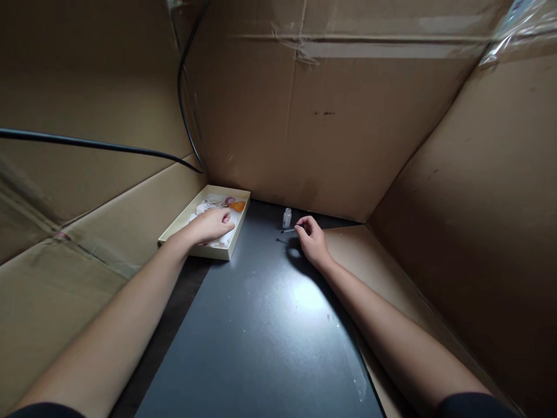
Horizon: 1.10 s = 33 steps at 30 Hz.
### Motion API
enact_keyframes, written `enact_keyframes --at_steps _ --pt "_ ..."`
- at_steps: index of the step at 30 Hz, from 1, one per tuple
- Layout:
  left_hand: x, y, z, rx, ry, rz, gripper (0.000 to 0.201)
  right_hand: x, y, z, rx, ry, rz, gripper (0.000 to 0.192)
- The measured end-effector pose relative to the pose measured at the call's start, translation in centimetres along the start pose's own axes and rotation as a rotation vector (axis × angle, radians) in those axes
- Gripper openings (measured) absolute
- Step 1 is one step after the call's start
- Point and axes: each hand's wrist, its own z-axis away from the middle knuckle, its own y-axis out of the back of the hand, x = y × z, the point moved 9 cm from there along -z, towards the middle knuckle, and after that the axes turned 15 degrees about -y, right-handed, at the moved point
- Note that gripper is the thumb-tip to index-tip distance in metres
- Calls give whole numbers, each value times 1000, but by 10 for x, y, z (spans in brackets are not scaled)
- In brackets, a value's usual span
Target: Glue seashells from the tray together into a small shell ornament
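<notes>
My left hand reaches into a shallow cream box at the far left of a dark mat; its fingers curl over small white, pink and orange pieces, and whether it grips one is hidden. My right hand rests on the mat, pinching a thin dark brush stick whose tip points left. A small clear glass bottle stands uncapped just beyond the stick, close to my right fingers.
The dark mat lies on a cardboard floor, enclosed by cardboard walls at the back and both sides. A black cable runs across the left wall and up the back corner.
</notes>
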Motion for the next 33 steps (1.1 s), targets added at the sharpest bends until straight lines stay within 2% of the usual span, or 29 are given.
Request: enact_keyframes --at_steps 4,8,14,16,18,23,27,30,33 --pt "13 5 -1 43 -47 71 20 1 0 -1 -3 2 -5 16" --pt "15 -8 -7 -9 -108 65 22 2 -1 -1 -6 2 -6 16" --pt "17 -18 -19 -83 -29 -25 36 2 -1 -1 -10 3 -9 17" --pt "18 -20 -23 -114 28 -78 31 2 -1 -1 -9 2 -10 18" --pt "18 -19 -28 -89 65 -98 24 2 -1 -2 -10 1 -3 18" --pt "24 -15 -34 5 49 -66 28 3 -2 -2 -14 -3 1 18" --pt "44 -10 -31 28 2 -37 28 3 0 -2 -2 -11 -7 18" --pt "70 -8 -25 43 -41 1 33 0 6 -1 40 5 -44 18" --pt "96 -15 -23 -7 -92 8 38 -4 14 1 99 30 -81 18"
